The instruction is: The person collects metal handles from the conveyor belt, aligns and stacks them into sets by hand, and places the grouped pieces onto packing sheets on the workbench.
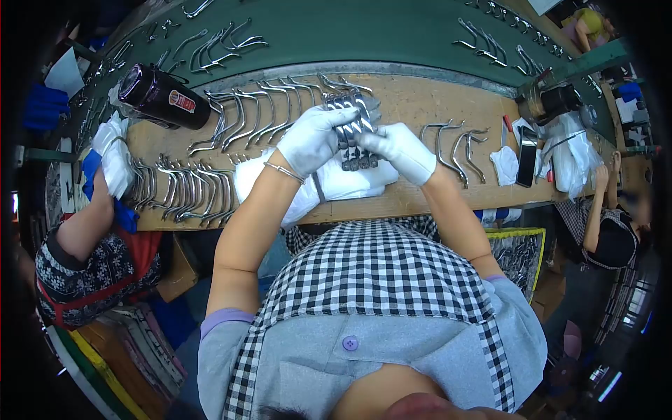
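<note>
Close together over the middle of the bench, my two white-gloved hands share a bundle of several shiny curved metal levers [355,126] with dark round ends. My left hand [310,142] has its fingers closed around the bundle's left side. On the other side, my right hand [404,151] pinches the levers between thumb and fingers. Below them lies a white plastic-wrapped bundle [353,180] with a dark band. A row of curved chrome levers [262,112] rests just left of my hands, and a few more levers [451,147] lie to the right.
A dark thermos [168,98] stands at the back left, near more rows of levers [189,187]. A phone [526,157] and clear plastic bags [568,150] lie at the right. Behind the bench runs a green belt [364,38] carrying levers. A co-worker's gloved hand [114,154] is at the left.
</note>
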`<state>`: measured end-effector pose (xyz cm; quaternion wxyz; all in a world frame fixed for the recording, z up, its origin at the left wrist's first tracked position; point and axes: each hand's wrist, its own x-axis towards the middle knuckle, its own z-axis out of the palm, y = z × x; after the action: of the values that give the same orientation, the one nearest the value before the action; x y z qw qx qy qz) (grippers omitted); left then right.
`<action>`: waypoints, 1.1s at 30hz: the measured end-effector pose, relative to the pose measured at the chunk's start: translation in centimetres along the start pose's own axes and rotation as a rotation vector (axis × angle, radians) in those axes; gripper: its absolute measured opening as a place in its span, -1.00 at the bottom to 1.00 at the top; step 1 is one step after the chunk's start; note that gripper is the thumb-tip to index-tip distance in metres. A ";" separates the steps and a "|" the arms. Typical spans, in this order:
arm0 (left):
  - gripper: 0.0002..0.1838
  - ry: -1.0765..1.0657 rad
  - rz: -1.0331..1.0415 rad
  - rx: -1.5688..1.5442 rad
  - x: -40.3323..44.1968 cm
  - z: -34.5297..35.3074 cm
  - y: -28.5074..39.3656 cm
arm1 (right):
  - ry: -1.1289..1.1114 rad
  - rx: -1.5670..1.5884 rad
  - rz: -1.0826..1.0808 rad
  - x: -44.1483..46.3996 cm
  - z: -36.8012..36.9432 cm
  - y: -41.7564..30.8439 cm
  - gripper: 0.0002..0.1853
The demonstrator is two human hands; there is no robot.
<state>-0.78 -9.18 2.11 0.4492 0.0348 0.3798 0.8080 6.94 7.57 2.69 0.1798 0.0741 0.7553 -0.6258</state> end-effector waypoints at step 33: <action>-0.67 0.174 0.303 0.737 -1.7 2.1 0.0 | -0.112 0.393 -0.319 3.0 -0.9 -2.5 -0.56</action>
<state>1.09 -9.20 4.10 0.2487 0.1807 0.6709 0.6748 3.12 7.61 4.07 0.1025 -0.0472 0.6101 -0.7843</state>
